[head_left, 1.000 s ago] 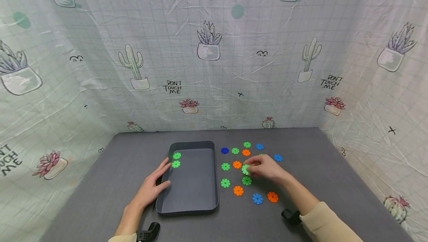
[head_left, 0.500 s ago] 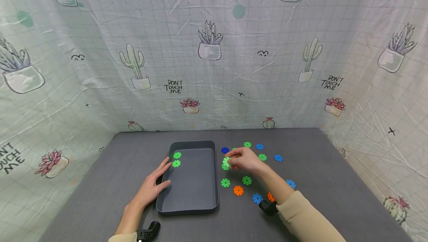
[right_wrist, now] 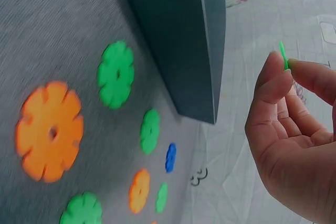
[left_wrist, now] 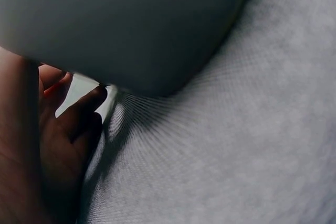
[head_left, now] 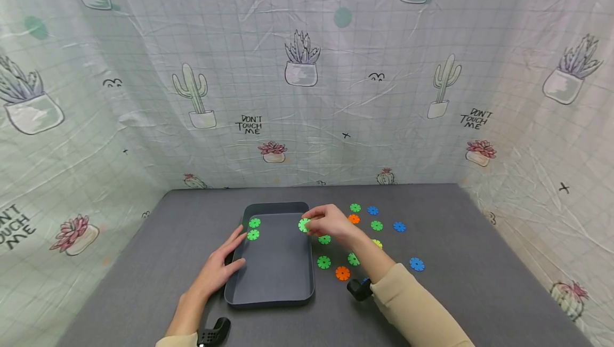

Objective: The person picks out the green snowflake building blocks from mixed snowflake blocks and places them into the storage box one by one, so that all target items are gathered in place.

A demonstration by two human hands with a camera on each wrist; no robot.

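Between thumb and fingertips, my right hand [head_left: 336, 225] pinches a light green notched disc [head_left: 304, 225] above the right wall of a dark grey tray [head_left: 271, 272]. In the right wrist view that green disc [right_wrist: 284, 55] appears edge-on. My left hand [head_left: 216, 268] lies along the tray's left rim, fingers extended and thumb over the edge. Two green discs, an upper one [head_left: 255, 223] and a lower one [head_left: 253, 235], lie inside the tray near its upper left corner. In the left wrist view the tray wall [left_wrist: 136, 30] covers part of the left hand [left_wrist: 68, 135].
Right of the tray lie several loose notched discs, among them an orange disc [head_left: 342, 273], a green disc [head_left: 323, 262], a blue disc [head_left: 417, 264] and a yellow one [head_left: 378, 243] partly behind the right forearm. A patterned curtain [head_left: 307, 112] hangs behind the table [head_left: 144, 261].
My right hand has carried the green disc leftward from among the loose discs to the tray's right wall. The left hand and the tray have stayed in place.
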